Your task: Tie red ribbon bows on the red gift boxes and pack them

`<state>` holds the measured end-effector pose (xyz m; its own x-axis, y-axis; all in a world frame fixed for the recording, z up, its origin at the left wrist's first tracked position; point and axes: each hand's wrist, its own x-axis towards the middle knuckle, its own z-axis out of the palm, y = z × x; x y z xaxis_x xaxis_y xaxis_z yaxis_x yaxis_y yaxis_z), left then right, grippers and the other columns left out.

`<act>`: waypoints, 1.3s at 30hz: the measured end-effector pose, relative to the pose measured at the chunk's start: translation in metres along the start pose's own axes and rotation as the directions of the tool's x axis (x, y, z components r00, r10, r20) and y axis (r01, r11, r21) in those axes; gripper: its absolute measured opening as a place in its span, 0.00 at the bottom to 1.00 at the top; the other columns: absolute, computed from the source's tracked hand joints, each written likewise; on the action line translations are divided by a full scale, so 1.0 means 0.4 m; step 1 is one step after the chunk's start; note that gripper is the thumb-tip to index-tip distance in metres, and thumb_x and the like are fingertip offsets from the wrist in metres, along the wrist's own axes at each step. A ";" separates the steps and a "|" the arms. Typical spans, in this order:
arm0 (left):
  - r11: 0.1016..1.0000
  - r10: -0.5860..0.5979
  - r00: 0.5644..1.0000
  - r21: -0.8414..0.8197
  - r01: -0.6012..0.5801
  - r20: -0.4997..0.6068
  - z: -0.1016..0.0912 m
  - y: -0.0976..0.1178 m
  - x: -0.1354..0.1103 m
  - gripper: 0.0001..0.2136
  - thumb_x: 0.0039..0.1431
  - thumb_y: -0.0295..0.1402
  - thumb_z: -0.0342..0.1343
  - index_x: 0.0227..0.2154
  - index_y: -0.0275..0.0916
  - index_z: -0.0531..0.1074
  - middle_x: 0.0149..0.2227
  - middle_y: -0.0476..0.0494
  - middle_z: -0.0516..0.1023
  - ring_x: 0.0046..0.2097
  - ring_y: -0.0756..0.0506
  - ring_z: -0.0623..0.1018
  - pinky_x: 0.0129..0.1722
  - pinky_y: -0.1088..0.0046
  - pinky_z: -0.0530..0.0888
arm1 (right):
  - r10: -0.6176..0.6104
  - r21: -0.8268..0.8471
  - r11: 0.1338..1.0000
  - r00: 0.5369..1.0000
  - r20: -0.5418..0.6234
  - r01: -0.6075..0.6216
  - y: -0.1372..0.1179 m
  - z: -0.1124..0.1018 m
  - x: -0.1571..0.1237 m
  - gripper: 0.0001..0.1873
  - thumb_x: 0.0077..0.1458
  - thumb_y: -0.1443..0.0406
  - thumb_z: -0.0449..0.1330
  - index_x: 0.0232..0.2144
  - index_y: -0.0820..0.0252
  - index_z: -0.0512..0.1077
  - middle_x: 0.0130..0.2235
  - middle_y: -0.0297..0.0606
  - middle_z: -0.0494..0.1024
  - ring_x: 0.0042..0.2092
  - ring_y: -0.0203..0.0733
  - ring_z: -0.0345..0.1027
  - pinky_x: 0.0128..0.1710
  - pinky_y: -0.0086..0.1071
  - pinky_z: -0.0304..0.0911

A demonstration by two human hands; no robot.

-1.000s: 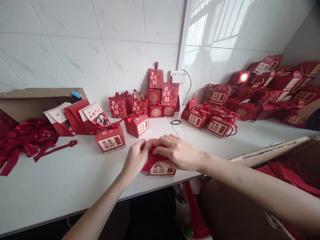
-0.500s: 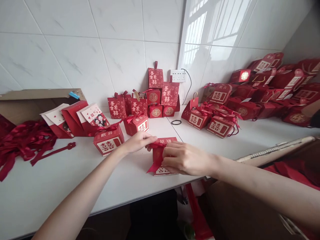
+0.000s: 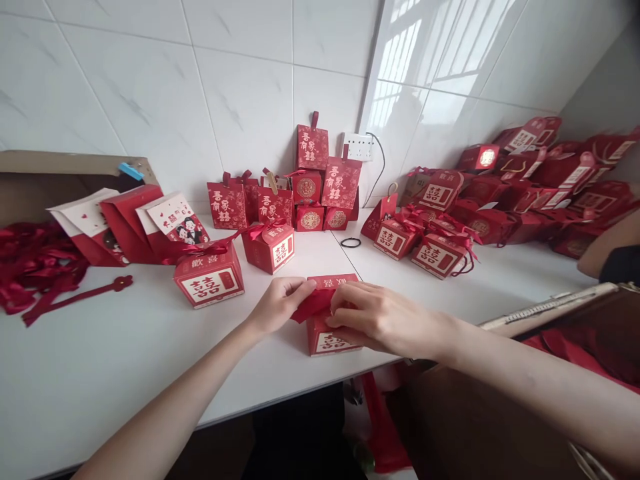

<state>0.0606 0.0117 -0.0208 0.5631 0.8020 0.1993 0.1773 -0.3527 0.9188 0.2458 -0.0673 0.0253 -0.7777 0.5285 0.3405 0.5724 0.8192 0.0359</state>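
A small red gift box [image 3: 320,343] with a white label stands near the table's front edge, partly covered by my right hand. Dark red ribbon [image 3: 311,307] lies across its top. My left hand [image 3: 281,303] pinches the ribbon between thumb and finger at the box's left side. Over the top and front of the box, the fingers of my right hand [image 3: 377,317] are closed on the ribbon; their tips are partly hidden. Two similar boxes stand to the left, a nearer ribboned box [image 3: 210,277] and a farther ribboned box [image 3: 270,247].
At left are a ribbon heap [image 3: 40,263], a flower-ended strip [image 3: 80,297], paper gift bags [image 3: 133,223] and a carton [image 3: 75,163]. A black loop [image 3: 351,243] lies mid-table. Many red boxes [image 3: 520,187] pile up at right, where another person's arm [image 3: 607,250] shows. An open carton [image 3: 555,307] sits front right.
The ribbon end that hung down the box's front left is now lifted to the left hand. My left hand has turned and sits slightly lower. The view has shifted a little.
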 end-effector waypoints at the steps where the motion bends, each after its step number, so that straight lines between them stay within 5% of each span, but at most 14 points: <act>1: 1.000 0.007 1.000 -0.007 -0.007 0.001 0.001 0.000 -0.001 0.22 0.54 0.48 0.47 0.14 0.38 0.53 0.16 0.54 0.52 0.20 0.55 0.54 0.19 0.76 0.52 | 0.014 0.010 1.000 1.000 -0.011 -0.013 -0.002 -0.003 -0.001 0.10 0.60 0.67 0.50 0.35 0.64 0.72 0.35 0.43 0.68 0.34 0.37 0.63 0.35 0.32 0.65; 8: 0.999 0.033 0.999 -0.004 -0.033 -0.036 0.006 0.002 -0.005 0.21 0.55 0.46 0.47 0.15 0.37 0.57 0.16 0.52 0.58 0.21 0.54 0.58 0.20 0.77 0.56 | -0.065 -0.047 0.997 0.994 -0.085 0.062 -0.005 -0.002 0.002 0.11 0.60 0.67 0.50 0.39 0.66 0.71 0.43 0.47 0.72 0.45 0.43 0.65 0.45 0.37 0.65; 13: 1.000 -0.005 0.999 -0.019 0.005 -0.041 0.011 -0.002 -0.004 0.21 0.55 0.47 0.46 0.14 0.37 0.56 0.16 0.52 0.58 0.21 0.53 0.59 0.21 0.76 0.58 | -0.071 -0.022 0.997 0.997 -0.041 0.070 0.006 -0.012 0.001 0.09 0.60 0.69 0.49 0.33 0.64 0.69 0.34 0.42 0.74 0.38 0.39 0.65 0.40 0.33 0.64; 19: 1.000 0.018 0.998 -0.017 -0.019 -0.064 0.002 -0.003 -0.007 0.21 0.55 0.47 0.46 0.15 0.37 0.57 0.17 0.52 0.58 0.22 0.53 0.60 0.23 0.76 0.59 | -0.129 0.016 0.991 0.991 -0.026 0.130 -0.003 -0.023 -0.001 0.10 0.59 0.65 0.51 0.39 0.66 0.67 0.32 0.43 0.72 0.35 0.40 0.63 0.35 0.31 0.62; 24: 0.977 0.197 0.980 -0.085 -0.197 -0.003 -0.011 -0.013 -0.010 0.18 0.43 0.46 0.59 0.28 0.37 0.64 0.25 0.51 0.65 0.28 0.52 0.66 0.29 0.76 0.65 | -0.156 -0.026 0.987 0.987 0.021 0.157 -0.002 -0.021 0.000 0.11 0.60 0.68 0.48 0.32 0.65 0.69 0.29 0.41 0.70 0.32 0.39 0.60 0.32 0.32 0.60; 28: 0.980 0.186 0.976 -0.043 -0.192 -0.117 -0.008 -0.020 -0.007 0.16 0.46 0.39 0.60 0.35 0.38 0.63 0.31 0.49 0.69 0.31 0.52 0.69 0.33 0.77 0.67 | -0.147 -0.021 0.989 0.989 0.020 0.147 0.001 -0.022 0.001 0.12 0.60 0.68 0.48 0.30 0.66 0.70 0.29 0.42 0.70 0.32 0.39 0.58 0.32 0.32 0.59; 34: 0.971 0.232 0.960 -0.023 -0.238 -0.155 -0.010 -0.007 -0.002 0.09 0.52 0.37 0.55 0.31 0.37 0.68 0.31 0.48 0.70 0.29 0.54 0.69 0.29 0.79 0.67 | -0.143 -0.004 0.990 0.989 0.034 0.143 0.004 -0.021 0.000 0.12 0.59 0.68 0.48 0.29 0.65 0.69 0.29 0.41 0.70 0.32 0.39 0.58 0.33 0.32 0.59; 39: 0.956 0.190 0.980 -0.214 -0.200 -0.063 -0.014 0.004 -0.009 0.11 0.51 0.38 0.57 0.27 0.35 0.68 0.38 0.43 0.71 0.21 0.57 0.68 0.15 0.81 0.63 | -0.157 0.019 0.988 0.987 0.029 0.157 0.005 -0.018 0.002 0.09 0.58 0.69 0.49 0.29 0.65 0.69 0.29 0.41 0.70 0.32 0.39 0.59 0.34 0.32 0.59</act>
<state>0.0543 0.0110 -0.0179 0.5348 0.7488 0.3915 -0.1152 -0.3944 0.9117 0.2483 -0.0670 0.0323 -0.8650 0.3995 0.3034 0.4387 0.8958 0.0712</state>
